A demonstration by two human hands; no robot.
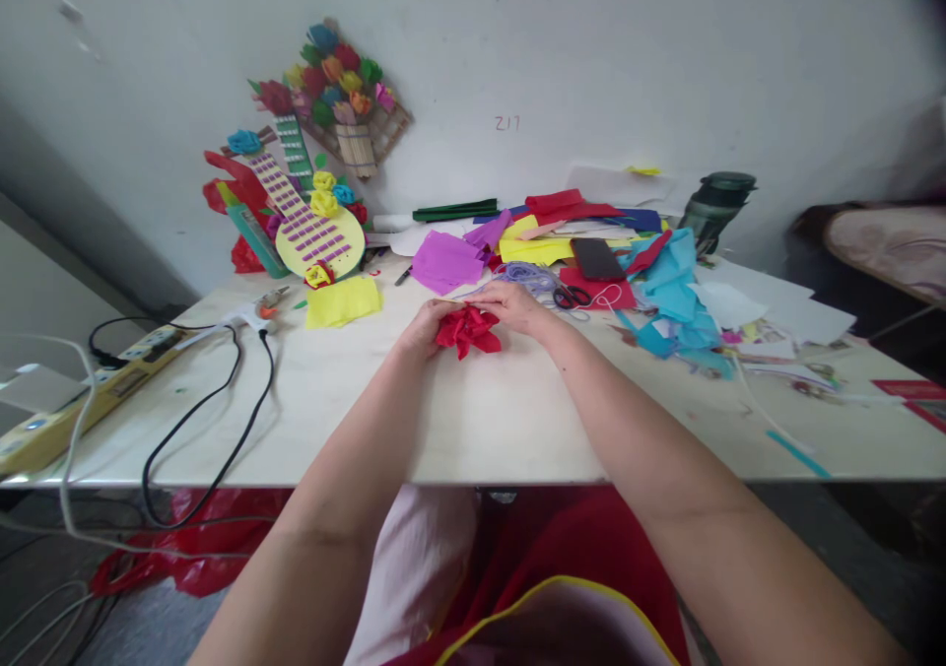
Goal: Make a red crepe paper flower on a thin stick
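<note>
A red crepe-paper flower [471, 331] is held between my two hands over the middle of the table, its petals facing me. My left hand [430, 325] closes on its left side. From the upper right, my right hand [509, 304] pinches it, the fingers reaching over its back. Part of the flower is hidden behind the fingers. Just beyond my right hand lie a coil of pale purple cord [528, 277] and black-handled scissors [572, 298]. A purple paper sheet [447, 263] rests behind my hands, with a yellow paper sheet [344, 301] to their left.
At left are a glue gun [247, 317] and a power strip [89, 405] with trailing cables. A guitar-shaped craft [319, 242] and a paper-flower basket [356, 149] lean at the wall. Blue paper [676, 287], a phone [597, 259] and a dark bottle [715, 211] stand right.
</note>
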